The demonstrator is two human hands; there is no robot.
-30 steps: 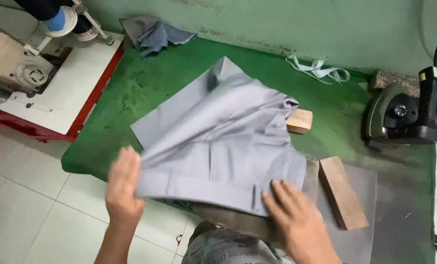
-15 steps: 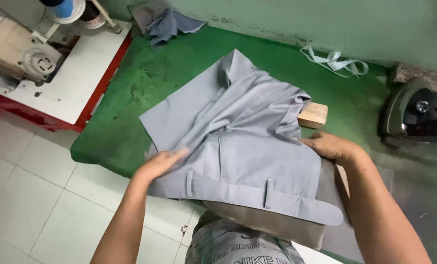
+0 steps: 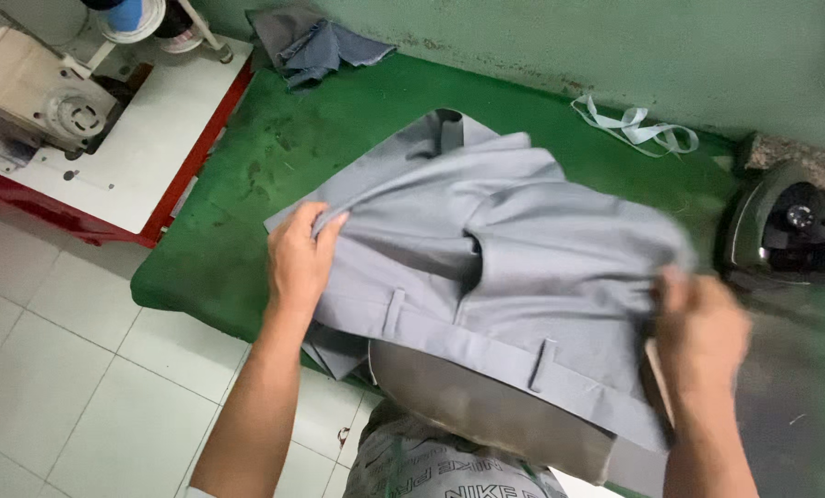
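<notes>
— Where the grey trousers [image 3: 486,277] lie on the green surface [image 3: 274,138], what are the hands doing?

— The left hand [image 3: 297,263] grips a fold at their left edge; the right hand [image 3: 703,337], blurred, is closed on the cloth at their right side.

— And around them?

— A sewing machine [image 3: 39,97] far left, an iron [image 3: 786,226] at right, a grey rag [image 3: 315,46] and a pale strip [image 3: 638,129] by the wall.

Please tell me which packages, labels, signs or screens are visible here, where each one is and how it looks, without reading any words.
No packages, signs or screens are in view.
Print on the person's shirt: bottom centre, below the grey trousers; dark lettering on mottled grey fabric.
</notes>
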